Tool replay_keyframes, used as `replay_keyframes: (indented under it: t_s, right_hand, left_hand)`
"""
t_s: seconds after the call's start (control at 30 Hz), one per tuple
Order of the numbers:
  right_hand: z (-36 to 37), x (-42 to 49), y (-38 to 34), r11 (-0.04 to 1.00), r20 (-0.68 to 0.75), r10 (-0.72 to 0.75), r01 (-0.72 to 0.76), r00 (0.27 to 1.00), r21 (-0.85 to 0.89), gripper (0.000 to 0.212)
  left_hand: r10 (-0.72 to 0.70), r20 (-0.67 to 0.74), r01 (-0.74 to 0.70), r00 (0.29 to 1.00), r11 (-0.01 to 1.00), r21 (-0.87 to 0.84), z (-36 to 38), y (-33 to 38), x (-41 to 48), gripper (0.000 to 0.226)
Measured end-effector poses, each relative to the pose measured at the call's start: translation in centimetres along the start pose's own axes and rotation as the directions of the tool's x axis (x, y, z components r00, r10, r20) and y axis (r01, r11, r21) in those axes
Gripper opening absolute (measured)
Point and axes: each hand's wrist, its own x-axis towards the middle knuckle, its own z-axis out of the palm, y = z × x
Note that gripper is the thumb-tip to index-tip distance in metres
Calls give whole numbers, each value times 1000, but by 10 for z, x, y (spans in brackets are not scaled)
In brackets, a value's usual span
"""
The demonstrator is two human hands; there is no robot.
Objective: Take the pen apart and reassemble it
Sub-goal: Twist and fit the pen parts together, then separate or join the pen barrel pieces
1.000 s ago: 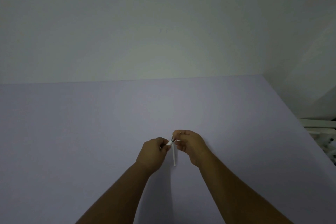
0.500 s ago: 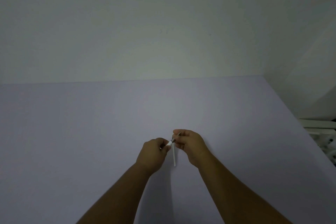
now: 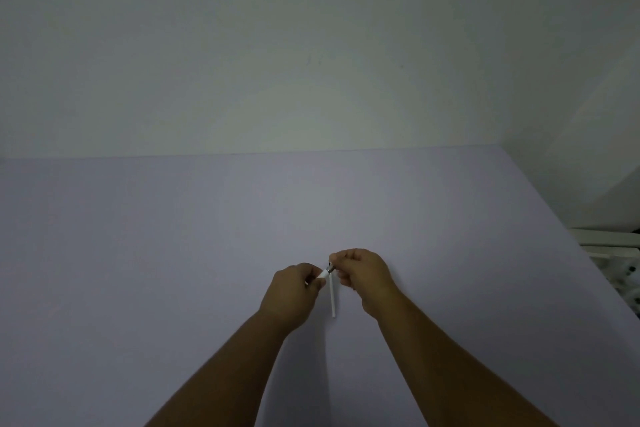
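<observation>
My left hand [image 3: 292, 291] is closed around a short white pen piece [image 3: 323, 274] that sticks out up and to the right. Its dark metallic end [image 3: 330, 267] meets the fingertips of my right hand [image 3: 363, 270], which pinch there. A thin white tube [image 3: 332, 295], another part of the pen, runs straight down between the two hands; whether it rests on the table or is held I cannot tell. Both hands hover close together over the pale lilac table [image 3: 173, 253]. The rest of the pen is hidden inside my fists.
A plain pale wall [image 3: 277, 45] rises behind the table's far edge. Past the table's right edge sits a white frame-like object [image 3: 606, 241] low down, with something speckled beneath it.
The dark thin part that stuck out above my right fingers half a second ago is no longer visible; my right fingertips have closed in on the white piece's end. The hands have barely shifted.
</observation>
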Motion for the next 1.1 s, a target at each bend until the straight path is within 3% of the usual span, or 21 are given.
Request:
replay_keyframes:
  t_s: [0.13, 0.27, 0.4, 0.5, 0.57, 0.63, 0.83, 0.9, 1.03, 1.1]
  right_hand:
    - [1, 1, -2, 984, 47, 9, -17, 999, 175, 19]
    - [1, -1, 0, 998, 20, 25, -26, 999, 61, 10]
    - [0, -1, 2, 987, 61, 17, -26, 998, 159, 23]
    - [1, -3, 1, 993, 88, 50, -59, 995, 105, 10]
    - [0, -4, 0, 999, 43, 17, -19, 999, 49, 7]
    - [-3, -1, -2, 995, -38, -23, 27, 999, 99, 14]
    - [-6, 0, -4, 996, -8, -62, 63, 998, 68, 18]
    - [-5, 2, -5, 993, -69, -59, 66, 996, 94, 18]
    - [-14, 15, -6, 963, -336, -43, 128, 941, 236, 15]
    - [-26, 21, 0, 984, -384, -33, 98, 923, 151, 15]
  left_hand:
    - [0, -3, 0, 1000, 1000, 10, 0, 0, 0, 18]
    - [0, -3, 0, 1000, 1000, 14, -1, -1, 1, 18]
    - [-10, 2, 10, 1000, 1000, 11, -1, -2, 1, 17]
    - [-12, 13, 12, 1000, 1000, 8, -1, -2, 0, 18]
    - [-18, 28, 18, 999, 1000, 6, -2, -1, 0, 18]
    - [-25, 41, 25, 999, 1000, 3, -3, 0, 0, 19]
    - [-17, 113, 37, 993, 984, -174, -5, 4, -2, 22]
    - [-21, 122, 43, 992, 982, -183, -4, 4, -2, 20]
    - [-54, 141, 81, 988, 978, -194, -1, -4, -2, 16]
    - [-80, 143, 106, 987, 976, -191, 1, -10, -2, 15]
